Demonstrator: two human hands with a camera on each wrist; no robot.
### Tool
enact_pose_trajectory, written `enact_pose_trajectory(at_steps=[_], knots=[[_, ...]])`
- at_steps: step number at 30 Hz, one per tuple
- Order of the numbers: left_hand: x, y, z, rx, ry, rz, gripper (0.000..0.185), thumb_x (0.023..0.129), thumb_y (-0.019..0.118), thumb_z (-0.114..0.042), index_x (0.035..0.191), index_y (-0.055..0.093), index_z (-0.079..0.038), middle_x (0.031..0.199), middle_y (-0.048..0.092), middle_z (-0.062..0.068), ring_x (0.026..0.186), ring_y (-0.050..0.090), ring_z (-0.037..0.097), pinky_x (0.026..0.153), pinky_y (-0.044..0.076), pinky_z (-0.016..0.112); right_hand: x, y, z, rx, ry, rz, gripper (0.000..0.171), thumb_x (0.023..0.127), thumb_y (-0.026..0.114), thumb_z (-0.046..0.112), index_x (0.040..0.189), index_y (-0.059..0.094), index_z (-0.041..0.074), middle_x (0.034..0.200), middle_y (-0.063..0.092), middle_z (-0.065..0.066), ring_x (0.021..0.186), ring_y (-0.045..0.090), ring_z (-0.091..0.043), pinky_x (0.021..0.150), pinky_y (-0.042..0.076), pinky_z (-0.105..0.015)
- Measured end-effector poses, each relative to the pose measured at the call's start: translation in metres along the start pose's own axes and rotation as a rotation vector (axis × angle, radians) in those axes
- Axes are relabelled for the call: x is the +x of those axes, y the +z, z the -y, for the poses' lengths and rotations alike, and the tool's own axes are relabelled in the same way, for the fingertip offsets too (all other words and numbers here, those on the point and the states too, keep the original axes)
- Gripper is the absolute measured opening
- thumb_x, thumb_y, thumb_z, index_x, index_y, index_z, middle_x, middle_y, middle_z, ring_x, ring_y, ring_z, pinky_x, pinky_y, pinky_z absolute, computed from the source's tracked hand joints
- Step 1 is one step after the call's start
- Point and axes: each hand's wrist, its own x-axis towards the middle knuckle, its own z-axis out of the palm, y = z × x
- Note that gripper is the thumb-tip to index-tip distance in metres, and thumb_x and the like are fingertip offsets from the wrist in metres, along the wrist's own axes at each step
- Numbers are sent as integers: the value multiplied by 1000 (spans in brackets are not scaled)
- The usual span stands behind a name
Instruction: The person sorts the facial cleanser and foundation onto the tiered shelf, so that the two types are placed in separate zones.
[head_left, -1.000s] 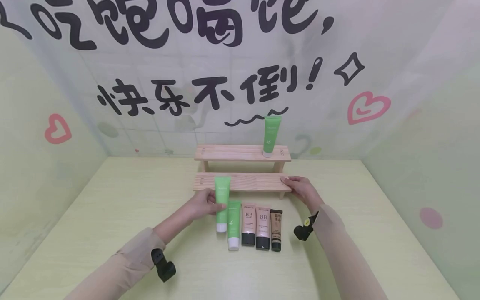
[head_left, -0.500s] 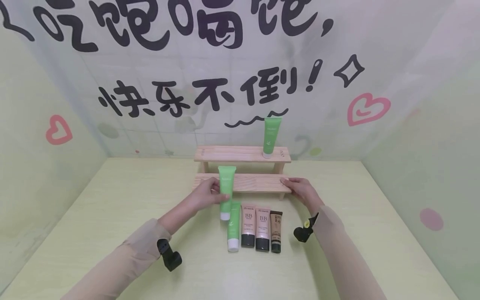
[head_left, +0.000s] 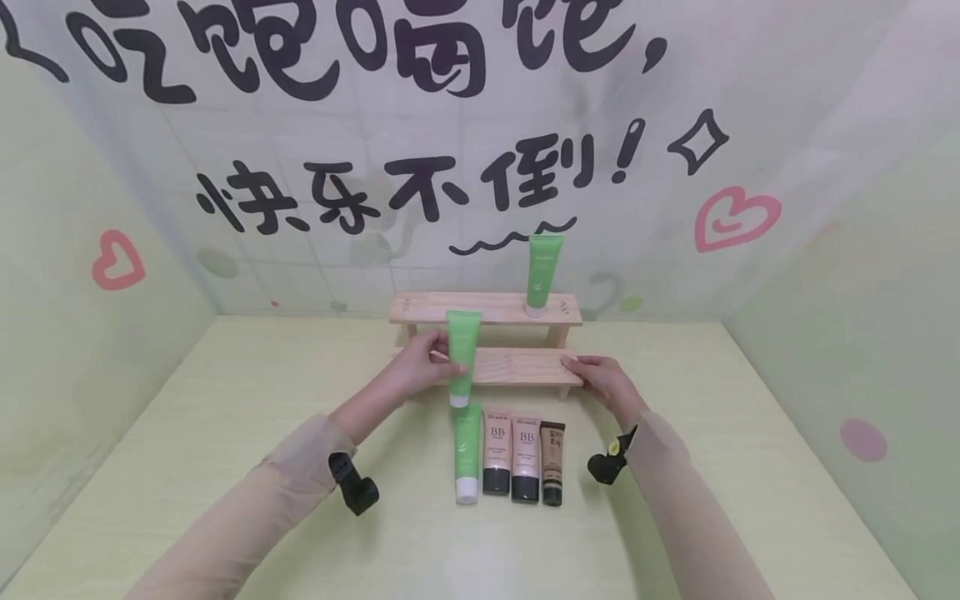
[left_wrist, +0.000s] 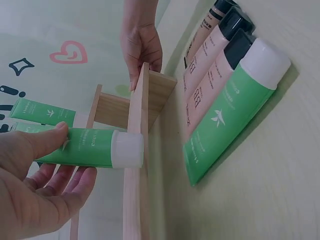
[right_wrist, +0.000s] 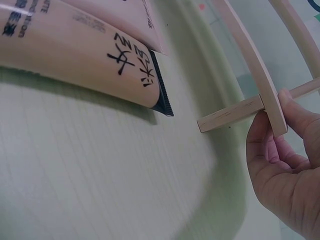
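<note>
Tube (head_left: 462, 350), green, one of three: gripped cap-down in left hand (head_left: 422, 364), near lower tier (head_left: 517, 367) | second green tube (head_left: 543, 271): standing on upper tier (head_left: 498, 308) | row of four lying on counter (head_left: 262, 375): third green tube (head_left: 467, 454), two pink tubes (head_left: 497, 450), one brown tube (head_left: 552, 467) | right hand (head_left: 609, 383): pinching lower tier's right end

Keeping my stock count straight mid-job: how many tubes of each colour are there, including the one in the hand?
Green: 3 (held tube in the left hand, standing tube on the upper shelf, lying tube on the table)
Pink: 2 (one BB tube, another BB tube beside it)
Tan: 1 (small tube)
Total: 6 tubes
</note>
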Motion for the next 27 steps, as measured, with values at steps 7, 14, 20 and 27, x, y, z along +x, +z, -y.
enact_pose_trajectory(at_steps=[7, 14, 20, 27], knots=[[12, -1, -11, -31, 6, -13, 50, 77, 71, -14, 120, 48, -4, 115, 57, 12, 107, 56, 25, 94, 49, 34, -1, -1, 1, 14, 7, -4, 61, 92, 52, 24, 136, 28, -11, 138, 38, -26, 127, 41, -31, 108, 36, -37], [19, -2, -20, -53, -10, -33, 48, 76, 71, -13, 118, 49, -6, 114, 57, 10, 107, 57, 24, 93, 49, 33, 0, 0, 1, 12, 5, 7, 62, 93, 52, 24, 137, 26, -10, 139, 36, -26, 128, 40, -30, 109, 35, -37], [25, -4, -26, -58, 10, -53, 48, 76, 72, -13, 118, 49, -6, 114, 56, 11, 108, 57, 26, 91, 50, 34, 3, 0, 1, 33, 15, -8, 62, 92, 53, 24, 137, 27, -10, 139, 36, -26, 129, 39, -32, 109, 35, -37], [33, -6, -37, -101, 48, -92, 51, 77, 71, -12, 121, 48, -5, 116, 56, 12, 109, 56, 27, 90, 51, 34, 4, 0, 0, 28, 14, -9, 61, 92, 53, 25, 137, 29, -10, 138, 38, -26, 127, 42, -31, 108, 36, -36]])
